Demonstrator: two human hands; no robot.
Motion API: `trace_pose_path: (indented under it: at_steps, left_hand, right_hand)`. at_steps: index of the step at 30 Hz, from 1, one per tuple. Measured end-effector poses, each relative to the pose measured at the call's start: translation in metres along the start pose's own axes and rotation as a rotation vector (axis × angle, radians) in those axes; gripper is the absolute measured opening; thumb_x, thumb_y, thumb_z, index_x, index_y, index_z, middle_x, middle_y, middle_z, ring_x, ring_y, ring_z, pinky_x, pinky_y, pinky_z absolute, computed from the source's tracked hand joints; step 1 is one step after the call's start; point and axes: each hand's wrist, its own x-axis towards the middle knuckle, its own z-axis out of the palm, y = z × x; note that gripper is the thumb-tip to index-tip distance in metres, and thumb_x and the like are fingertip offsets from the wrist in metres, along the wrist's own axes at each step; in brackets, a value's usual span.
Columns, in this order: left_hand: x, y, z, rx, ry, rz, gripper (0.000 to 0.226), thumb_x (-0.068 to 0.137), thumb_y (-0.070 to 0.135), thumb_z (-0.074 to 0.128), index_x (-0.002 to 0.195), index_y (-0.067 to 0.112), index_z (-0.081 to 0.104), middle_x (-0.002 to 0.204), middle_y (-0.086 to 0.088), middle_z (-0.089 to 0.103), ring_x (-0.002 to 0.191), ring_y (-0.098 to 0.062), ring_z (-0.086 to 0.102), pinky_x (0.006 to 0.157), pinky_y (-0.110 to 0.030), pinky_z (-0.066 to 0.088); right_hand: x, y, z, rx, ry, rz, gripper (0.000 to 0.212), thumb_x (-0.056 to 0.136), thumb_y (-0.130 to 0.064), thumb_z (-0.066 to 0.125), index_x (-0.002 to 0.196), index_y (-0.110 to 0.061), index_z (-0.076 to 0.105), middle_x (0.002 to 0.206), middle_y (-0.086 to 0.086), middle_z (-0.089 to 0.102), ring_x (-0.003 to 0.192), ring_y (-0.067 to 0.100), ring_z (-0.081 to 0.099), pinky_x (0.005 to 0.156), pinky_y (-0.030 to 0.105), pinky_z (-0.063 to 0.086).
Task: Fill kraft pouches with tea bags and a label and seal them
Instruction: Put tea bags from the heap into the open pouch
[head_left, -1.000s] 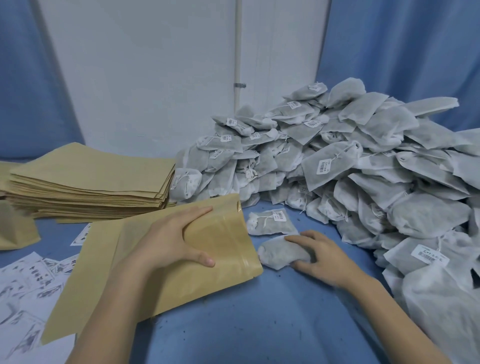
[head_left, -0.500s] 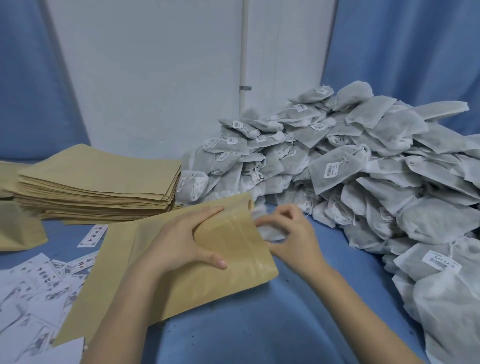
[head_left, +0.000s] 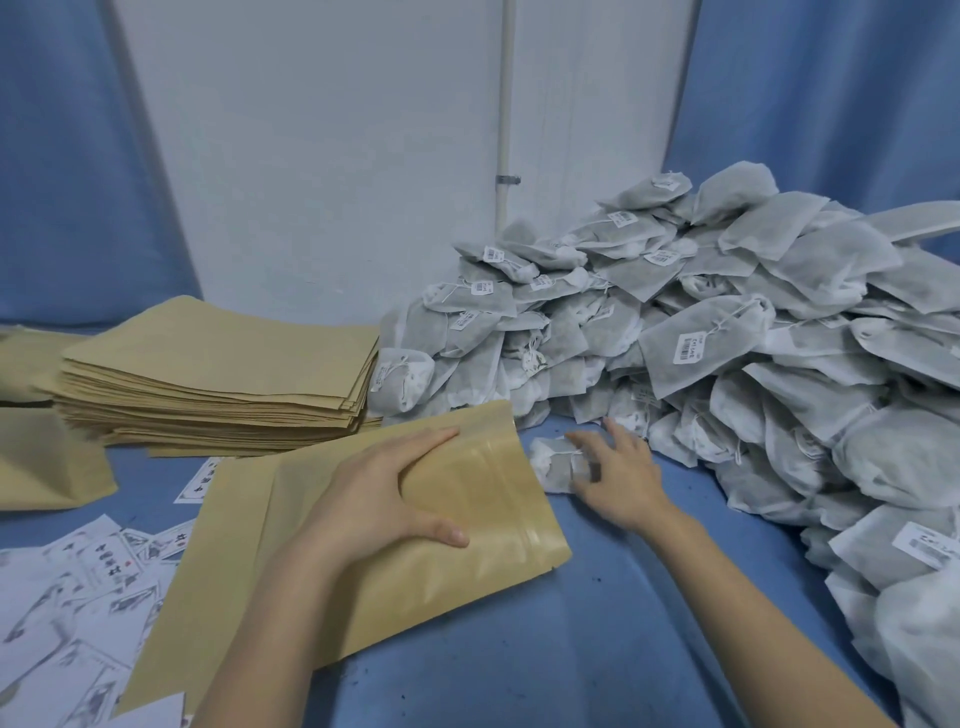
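Note:
A kraft pouch (head_left: 467, 582) lies flat on the blue table, its zip mouth pointing right. My left hand (head_left: 379, 493) grips it just behind the zip, thumb on the front face and fingers over the far edge. Just off the mouth lies a single white tea bag (head_left: 550, 467). My right hand (head_left: 623, 478) rests on it with fingers spread and fairly straight; the hand is a little blurred. A large heap of tagged tea bags (head_left: 737, 343) fills the right side. Printed paper labels (head_left: 78, 597) lie scattered at the lower left.
A tall stack of flat kraft pouches (head_left: 218, 374) stands behind the left hand. A further kraft pouch (head_left: 47, 457) sits at the left edge. A white wall with a pipe (head_left: 504, 130) and blue curtains close off the back.
My right hand went from a tea bag on the table up to the pouch's mouth, then back right onto a loose tea bag. My left hand stayed on the pouch.

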Motion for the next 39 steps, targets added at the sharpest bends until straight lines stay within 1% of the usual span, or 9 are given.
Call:
trace_pose_path:
  at_steps: [10,17,21,26,28,31,33,36,39]
  left_hand:
    - [0.000,-0.001,0.000,0.061,0.050,-0.025,0.100,0.041,0.043,0.092,0.130,0.050,0.047,0.138,0.021,0.047,0.131,-0.004,0.039,0.112,-0.039,0.029]
    - [0.003,0.019,0.018,0.064,0.019,0.126,0.089,0.043,0.042,0.090,0.117,0.064,0.046,0.125,0.035,0.050,0.119,0.010,0.043,0.103,-0.018,0.032]
    - [0.006,0.021,0.033,-0.091,0.031,0.121,0.064,0.059,0.039,0.085,0.107,0.068,0.053,0.111,0.044,0.054,0.112,0.017,0.047,0.092,-0.005,0.035]
    - [0.006,0.014,0.039,-0.104,0.013,0.016,0.083,0.057,0.046,0.085,0.127,0.057,0.041,0.126,0.025,0.054,0.118,0.011,0.046,0.093,-0.010,0.034]
    - [0.007,0.014,0.040,0.005,-0.001,-0.018,0.094,0.058,0.055,0.081,0.139,0.045,0.035,0.137,0.022,0.047,0.126,0.002,0.041,0.100,-0.020,0.033]
    - [0.006,0.014,0.043,0.158,-0.019,-0.012,0.094,0.065,0.065,0.071,0.145,0.035,0.032,0.146,0.016,0.039,0.135,-0.004,0.034,0.110,-0.028,0.028]
    - [0.006,0.011,0.046,0.161,-0.024,-0.014,0.087,0.068,0.065,0.069,0.143,0.033,0.038,0.145,0.015,0.042,0.134,-0.005,0.036,0.109,-0.026,0.028]
    - [0.008,0.010,0.046,0.144,0.038,-0.024,0.077,0.066,0.066,0.069,0.135,0.037,0.049,0.137,0.017,0.051,0.128,-0.006,0.044,0.100,-0.023,0.034]
    - [0.009,0.010,0.042,0.087,0.119,-0.061,0.073,0.062,0.068,0.069,0.129,0.042,0.054,0.130,0.021,0.056,0.121,-0.004,0.049,0.091,-0.023,0.038]
  right_hand:
    - [-0.044,0.008,-0.039,0.520,0.267,-0.211,0.064,0.055,-0.027,0.088,0.100,-0.055,0.052,0.100,-0.026,0.059,0.086,-0.005,0.053,0.073,0.002,0.038]
    - [-0.051,-0.053,-0.032,0.415,0.091,-0.420,0.023,0.077,-0.005,0.071,0.097,-0.014,0.070,0.103,-0.005,0.055,0.079,-0.001,0.051,0.074,0.004,0.038]
    - [-0.043,-0.066,-0.028,0.548,-0.232,-0.312,0.026,0.086,-0.008,0.058,0.074,-0.030,0.060,0.074,-0.016,0.057,0.067,-0.002,0.050,0.059,0.009,0.039]
    - [-0.046,-0.053,-0.022,0.561,-0.541,-0.314,0.029,0.089,-0.014,0.059,0.113,-0.030,0.055,0.108,-0.014,0.062,0.095,-0.002,0.060,0.078,0.009,0.044]
    - [-0.045,-0.039,-0.029,0.679,-0.424,-0.283,0.027,0.088,-0.010,0.059,0.106,-0.031,0.062,0.106,-0.003,0.068,0.096,0.012,0.064,0.080,0.016,0.048]
    - [-0.034,-0.012,-0.043,0.818,0.180,0.013,0.007,0.086,-0.021,0.064,0.091,-0.025,0.067,0.093,-0.003,0.071,0.084,0.020,0.066,0.068,0.017,0.050]
    - [-0.020,0.005,-0.053,0.860,0.551,0.261,0.027,0.082,-0.030,0.068,0.103,-0.017,0.058,0.099,0.000,0.066,0.083,0.017,0.062,0.074,0.024,0.046]
    - [0.005,0.016,-0.066,0.814,0.697,0.379,0.061,0.076,-0.043,0.071,0.119,-0.010,0.043,0.102,-0.002,0.054,0.088,0.013,0.050,0.076,0.025,0.036]
    - [0.031,0.020,-0.078,0.823,0.750,0.441,0.057,0.078,-0.044,0.067,0.116,-0.009,0.043,0.098,0.001,0.054,0.088,0.017,0.049,0.073,0.026,0.035]
